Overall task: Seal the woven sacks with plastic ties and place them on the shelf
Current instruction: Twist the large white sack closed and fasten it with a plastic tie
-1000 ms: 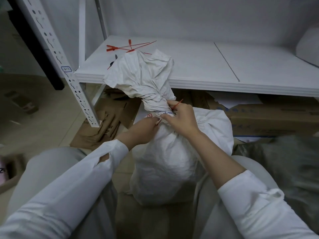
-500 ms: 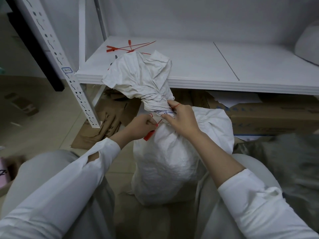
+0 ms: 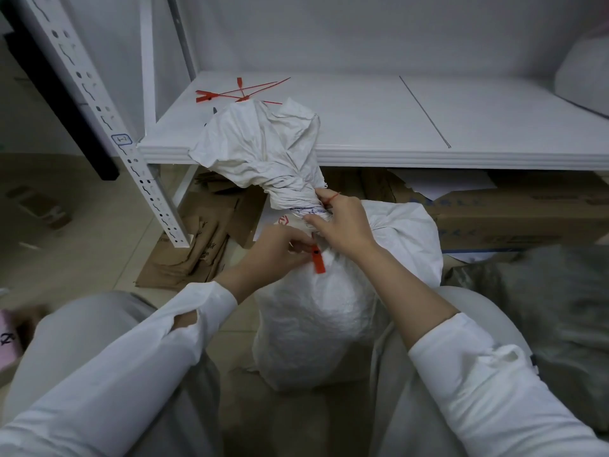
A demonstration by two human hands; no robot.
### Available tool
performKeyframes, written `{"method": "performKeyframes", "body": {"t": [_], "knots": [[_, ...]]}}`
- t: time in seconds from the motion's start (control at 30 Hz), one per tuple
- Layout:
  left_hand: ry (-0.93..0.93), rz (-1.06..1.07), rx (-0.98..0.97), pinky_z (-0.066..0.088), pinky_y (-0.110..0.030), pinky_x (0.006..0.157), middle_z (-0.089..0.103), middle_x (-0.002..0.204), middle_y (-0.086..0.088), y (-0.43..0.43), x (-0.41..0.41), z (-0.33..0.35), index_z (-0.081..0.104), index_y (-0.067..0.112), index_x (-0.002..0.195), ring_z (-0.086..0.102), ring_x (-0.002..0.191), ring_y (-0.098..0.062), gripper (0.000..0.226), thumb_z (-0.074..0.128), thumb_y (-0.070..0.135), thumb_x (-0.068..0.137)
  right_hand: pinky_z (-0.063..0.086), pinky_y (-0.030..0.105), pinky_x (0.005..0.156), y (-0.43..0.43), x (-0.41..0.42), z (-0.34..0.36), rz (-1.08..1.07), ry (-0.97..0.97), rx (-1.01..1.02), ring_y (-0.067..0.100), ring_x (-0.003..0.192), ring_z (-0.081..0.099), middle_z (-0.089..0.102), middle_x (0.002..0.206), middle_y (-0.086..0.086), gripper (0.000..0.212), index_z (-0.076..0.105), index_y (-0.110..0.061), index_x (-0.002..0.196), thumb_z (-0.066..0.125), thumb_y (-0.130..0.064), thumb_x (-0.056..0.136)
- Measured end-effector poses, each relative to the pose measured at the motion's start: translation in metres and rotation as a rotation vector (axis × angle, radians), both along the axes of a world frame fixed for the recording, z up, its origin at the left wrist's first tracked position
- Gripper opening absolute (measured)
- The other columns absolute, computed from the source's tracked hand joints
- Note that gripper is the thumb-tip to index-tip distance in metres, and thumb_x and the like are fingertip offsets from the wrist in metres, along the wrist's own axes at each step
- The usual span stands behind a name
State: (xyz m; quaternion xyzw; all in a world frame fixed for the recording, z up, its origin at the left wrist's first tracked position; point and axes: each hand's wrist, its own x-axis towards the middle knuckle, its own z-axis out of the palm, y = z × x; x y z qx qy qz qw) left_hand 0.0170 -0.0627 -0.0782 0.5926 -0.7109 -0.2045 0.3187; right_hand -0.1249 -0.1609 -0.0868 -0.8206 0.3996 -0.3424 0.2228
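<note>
White shelf behind sack. Left hand, pinching red tie, has pulled its tag clear below the neck. Right hand grips the sack's neck, apparently the tie's tail too. Cinching underway.

We're in a storeroom: a white steel shelf on a punched upright, flattened cardboard across the tiled floor, cartons underneath.

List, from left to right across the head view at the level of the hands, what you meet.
Shelf post → flattened cardboard → left hand → red tie → right hand → cardboard box.
</note>
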Motion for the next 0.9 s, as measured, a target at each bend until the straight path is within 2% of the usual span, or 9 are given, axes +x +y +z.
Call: {"method": "performKeyframes", "body": {"t": [0.07, 0.13, 0.23, 0.33, 0.4, 0.47, 0.57, 0.77, 0.9], "knots": [[-0.140, -0.054, -0.072, 0.053, -0.032, 0.071, 0.073, 0.076, -0.003, 0.003, -0.008, -0.003, 0.076, 0.009, 0.088, 0.064, 0.069, -0.014, 0.009, 0.076, 0.013, 0.079, 0.049, 0.027, 0.072, 0.000, 0.001, 0.000, 0.003, 0.016, 0.014, 0.013, 0.086, 0.065, 0.072, 0.096, -0.007, 0.035, 0.065, -0.021, 0.110, 0.069, -0.035, 0.078], [-0.241, -0.061, -0.116, 0.047, -0.030, 0.071, 0.072, 0.081, -0.005, 0.003, -0.019, -0.006, 0.076, 0.009, 0.091, 0.061, 0.073, -0.018, 0.010, 0.071, 0.013, 0.083, 0.052, 0.028, 0.074, 0.001, 0.002, 0.000, 0.004, 0.016, 0.023, 0.011, 0.087, 0.066, 0.073, 0.100, -0.006, 0.039, 0.065, -0.021, 0.114, 0.069, -0.035, 0.078], [-0.233, -0.014, -0.146, 0.037, -0.018, 0.071, 0.073, 0.087, -0.005, 0.000, -0.022, -0.009, 0.075, 0.010, 0.093, 0.063, 0.078, -0.018, 0.017, 0.062, 0.004, 0.084, 0.050, 0.026, 0.072, 0.001, 0.002, 0.002, 0.011, 0.011, 0.028, 0.011, 0.086, 0.066, 0.073, 0.098, -0.006, 0.037, 0.066, -0.021, 0.113, 0.069, -0.034, 0.078], [-0.144, 0.175, -0.180, 0.049, -0.031, 0.071, 0.067, 0.085, -0.006, -0.006, -0.016, -0.015, 0.068, 0.008, 0.082, 0.060, 0.074, -0.017, 0.011, 0.063, -0.001, 0.077, 0.047, 0.027, 0.067, 0.001, 0.002, 0.003, 0.016, 0.006, 0.019, 0.009, 0.081, 0.064, 0.071, 0.088, -0.011, 0.029, 0.066, -0.025, 0.101, 0.067, -0.037, 0.075], [-0.044, 0.378, -0.089, 0.050, -0.036, 0.073, 0.062, 0.089, -0.005, -0.011, -0.010, -0.015, 0.064, 0.007, 0.088, 0.059, 0.077, -0.019, 0.011, 0.068, 0.004, 0.078, 0.048, 0.028, 0.067, 0.002, 0.001, 0.005, 0.022, -0.015, 0.033, 0.007, 0.080, 0.065, 0.070, 0.086, -0.013, 0.027, 0.066, -0.026, 0.099, 0.067, -0.038, 0.074], [0.049, 0.457, 0.160, 0.049, -0.030, 0.076, 0.065, 0.095, -0.004, -0.016, -0.004, -0.015, 0.064, 0.006, 0.100, 0.061, 0.085, -0.018, 0.020, 0.071, 0.016, 0.083, 0.052, 0.030, 0.072, 0.003, 0.001, 0.006, 0.024, -0.017, 0.044, 0.007, 0.084, 0.066, 0.072, 0.092, -0.011, 0.030, 0.068, -0.024, 0.104, 0.069, -0.035, 0.076], [0.083, 0.338, 0.325, 0.044, -0.024, 0.074, 0.071, 0.102, -0.008, -0.018, -0.002, -0.013, 0.071, 0.006, 0.103, 0.061, 0.087, -0.015, 0.019, 0.065, 0.017, 0.090, 0.055, 0.037, 0.078, 0.003, 0.000, 0.006, 0.032, -0.019, 0.055, 0.009, 0.088, 0.067, 0.073, 0.096, -0.008, 0.033, 0.067, -0.023, 0.107, 0.069, -0.034, 0.076], [0.111, 0.257, 0.169, 0.048, -0.015, 0.069, 0.072, 0.095, -0.008, -0.012, -0.001, -0.015, 0.065, 0.008, 0.118, 0.063, 0.085, -0.012, 0.036, 0.052, -0.004, 0.088, 0.056, 0.039, 0.078, 0.007, -0.002, 0.011, 0.026, -0.033, 0.076, 0.009, 0.089, 0.068, 0.074, 0.098, -0.007, 0.035, 0.068, -0.023, 0.109, 0.068, -0.034, 0.076], [0.096, 0.157, 0.061, 0.049, -0.013, 0.075, 0.072, 0.097, -0.003, -0.007, 0.003, -0.016, 0.069, 0.011, 0.115, 0.066, 0.090, -0.011, 0.036, 0.065, -0.004, 0.083, 0.056, 0.041, 0.085, 0.008, -0.005, 0.015, 0.013, -0.072, 0.131, 0.010, 0.094, 0.068, 0.073, 0.104, -0.003, 0.040, 0.068, -0.018, 0.115, 0.075, -0.025, 0.077]]}}
